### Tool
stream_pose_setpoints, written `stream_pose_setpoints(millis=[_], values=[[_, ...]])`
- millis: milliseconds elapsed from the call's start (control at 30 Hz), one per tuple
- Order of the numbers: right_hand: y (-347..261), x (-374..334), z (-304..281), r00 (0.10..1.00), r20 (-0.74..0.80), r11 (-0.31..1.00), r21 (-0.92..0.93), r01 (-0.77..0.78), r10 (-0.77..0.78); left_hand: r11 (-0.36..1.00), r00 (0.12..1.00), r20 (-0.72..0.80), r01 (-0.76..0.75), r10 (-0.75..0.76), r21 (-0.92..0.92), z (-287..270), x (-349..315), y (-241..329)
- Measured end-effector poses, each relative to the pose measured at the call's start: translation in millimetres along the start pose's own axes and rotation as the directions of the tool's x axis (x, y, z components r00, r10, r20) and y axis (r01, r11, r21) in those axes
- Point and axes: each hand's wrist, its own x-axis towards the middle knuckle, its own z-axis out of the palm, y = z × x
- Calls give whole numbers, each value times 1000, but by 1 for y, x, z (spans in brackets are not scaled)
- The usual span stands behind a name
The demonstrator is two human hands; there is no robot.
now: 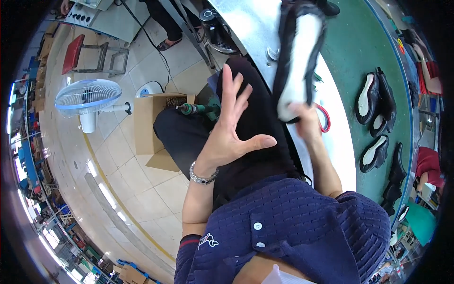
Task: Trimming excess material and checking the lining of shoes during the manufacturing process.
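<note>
My right hand (308,121) grips one end of a black shoe (299,61) with a white underside. The shoe is blurred and stands out over the metal tabletop (246,21), its far end near the top edge of the view. My left hand (230,130), with a metal bracelet at the wrist, hangs in the air above my thigh. Its fingers are spread and nothing is in them. Just beside my right hand, a red ring-shaped thing (325,118) lies on the tabletop, partly hidden by the hand.
Several black shoes (368,98) lie on the green surface (345,52) to the right. An open cardboard box (144,125) stands by my left knee, with a green power tool (189,109) at it. Farther left are a fan (88,97) and a red-topped stool (74,53). Other people work nearby.
</note>
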Motion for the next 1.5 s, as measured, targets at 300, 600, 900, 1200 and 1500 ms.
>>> stream_pose_setpoints(millis=[300,600,900,1200,1500], values=[[-93,98,-123,661,-154,195,-981,-12,-735,913,938,-36,327,-346,-245,-5,-36,-39],[-142,285,-36,774,14,321,-905,280,-634,901,907,-102,382,-408,-208,-2,-31,-40],[-116,288,-92,817,-78,495,-827,266,-571,859,868,-177,393,-464,-328,-9,-69,-52],[-206,110,-13,693,146,567,-471,676,-706,957,944,-172,290,-283,13,-18,-39,-27],[-132,18,118,803,513,805,-313,503,-303,996,999,52,17,-12,-91,-3,-34,-13]])
